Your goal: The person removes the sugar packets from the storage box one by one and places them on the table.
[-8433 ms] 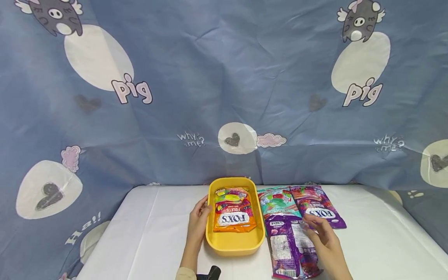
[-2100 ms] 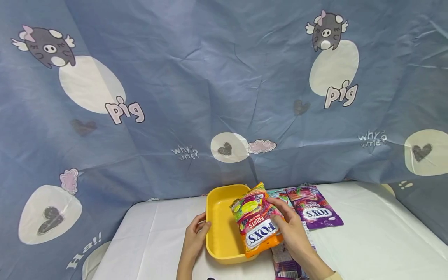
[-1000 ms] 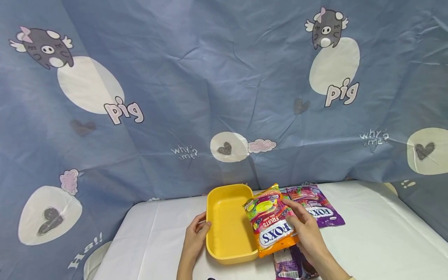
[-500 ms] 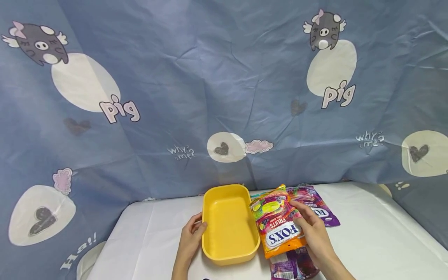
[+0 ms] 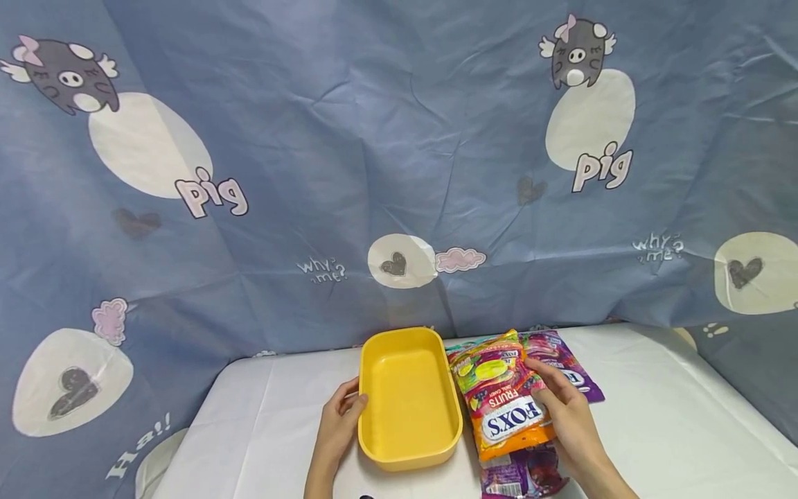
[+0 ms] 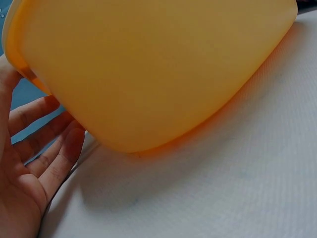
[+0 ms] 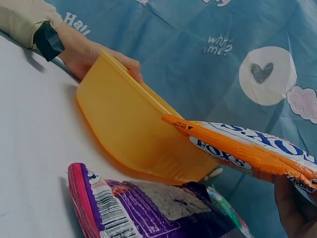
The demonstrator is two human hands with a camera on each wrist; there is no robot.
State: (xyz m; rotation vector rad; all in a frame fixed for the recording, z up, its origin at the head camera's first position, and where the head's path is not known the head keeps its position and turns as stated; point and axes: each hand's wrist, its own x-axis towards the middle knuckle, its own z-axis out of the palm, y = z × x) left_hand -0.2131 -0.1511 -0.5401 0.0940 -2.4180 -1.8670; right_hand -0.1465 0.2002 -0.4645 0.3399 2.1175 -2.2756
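Note:
My left hand (image 5: 337,423) holds the left side of an empty yellow plastic tub (image 5: 411,388), with the thumb at the rim and fingers against the outer wall (image 6: 148,79). To the right of the tub, my right hand (image 5: 572,419) grips the right edge of an orange Fox's Fruits candy bag (image 5: 499,395). In the right wrist view this candy bag (image 7: 257,148) is raised above a purple candy bag (image 7: 143,208) lying on the table. The fruit bag hides much of the bags beneath it in the head view.
A purple Berries candy bag (image 5: 555,346) lies behind my right hand. Only a sliver of a teal candy bag (image 5: 458,344) shows beside the tub. White cloth covers the table (image 5: 262,416), and a blue printed curtain (image 5: 280,173) hangs behind it.
The fruit candy bag lay in the tub at first; my right hand has lifted it out and carried it rightward over the other bags. My left hand stays on the tub.

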